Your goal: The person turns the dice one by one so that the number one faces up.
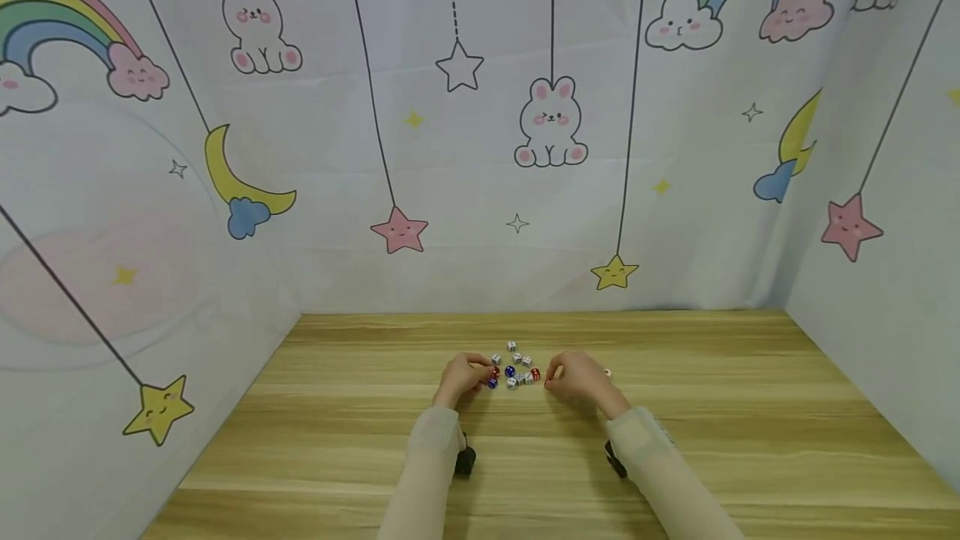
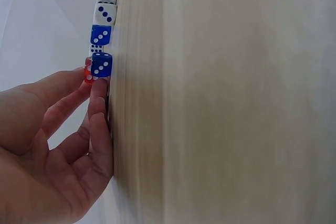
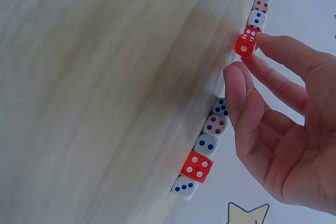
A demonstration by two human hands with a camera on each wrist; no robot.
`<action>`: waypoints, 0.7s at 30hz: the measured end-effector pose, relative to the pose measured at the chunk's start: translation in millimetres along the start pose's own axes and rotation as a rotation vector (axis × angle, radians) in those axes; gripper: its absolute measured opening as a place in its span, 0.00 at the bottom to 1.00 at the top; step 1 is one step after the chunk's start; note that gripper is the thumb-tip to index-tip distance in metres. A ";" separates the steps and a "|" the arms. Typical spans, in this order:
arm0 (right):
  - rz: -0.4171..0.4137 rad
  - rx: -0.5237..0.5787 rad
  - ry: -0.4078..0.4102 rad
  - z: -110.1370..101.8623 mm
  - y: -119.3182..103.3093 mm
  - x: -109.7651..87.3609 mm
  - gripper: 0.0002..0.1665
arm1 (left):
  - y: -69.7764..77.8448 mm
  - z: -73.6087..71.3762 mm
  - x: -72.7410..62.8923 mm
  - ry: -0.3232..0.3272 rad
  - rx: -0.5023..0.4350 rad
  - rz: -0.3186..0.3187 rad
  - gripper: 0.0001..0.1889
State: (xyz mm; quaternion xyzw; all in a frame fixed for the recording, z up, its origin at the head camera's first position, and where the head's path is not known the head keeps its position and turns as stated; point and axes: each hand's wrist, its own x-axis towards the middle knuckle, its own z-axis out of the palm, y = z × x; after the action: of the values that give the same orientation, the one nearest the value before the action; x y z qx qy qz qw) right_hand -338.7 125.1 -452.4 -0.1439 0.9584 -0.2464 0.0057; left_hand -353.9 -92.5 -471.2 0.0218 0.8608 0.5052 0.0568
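Several small white, red and blue dice lie between the two hands. My left hand [image 1: 465,375] is at the left of the group, its fingertips pinching a red die [image 2: 88,72]. Right in front of that die sits a blue die [image 2: 102,65], close to a fingertip. My right hand [image 1: 577,375] pinches another red die [image 3: 244,45] with its fingertips at the group's right side. In the right wrist view, a line of dice including a red die [image 3: 197,167] and a white die [image 3: 205,144] stands beside the right hand; the head view mostly hides it.
The dice are on a wood-grain tabletop [image 1: 525,473]. A white die [image 1: 512,346] lies farthest back in the group. White cloth walls [image 1: 480,273] with printed rabbits and stars close in the table at the back and sides.
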 end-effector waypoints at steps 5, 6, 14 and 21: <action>0.007 -0.013 -0.001 3.2 -3.8 0.3 0.06 | 1.3 -0.5 -1.5 0.001 0.004 0.002 0.09; 0.009 -0.020 0.002 4.0 -4.1 0.6 0.06 | 1.4 -0.5 -1.8 0.002 0.007 0.003 0.09; -0.002 -0.011 -0.001 7.5 -2.9 2.0 0.07 | 0.5 -0.1 -1.7 0.016 0.028 0.017 0.09; 0.022 0.215 -0.056 6.2 1.4 2.2 0.05 | 1.9 -0.5 -1.9 0.013 0.025 0.011 0.09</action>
State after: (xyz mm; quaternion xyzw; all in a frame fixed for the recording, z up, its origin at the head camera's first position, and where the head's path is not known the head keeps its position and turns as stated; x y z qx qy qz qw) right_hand -340.7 122.7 -458.4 -0.1389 0.9275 -0.3434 0.0506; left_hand -352.1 -92.1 -469.2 0.0239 0.8673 0.4948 0.0483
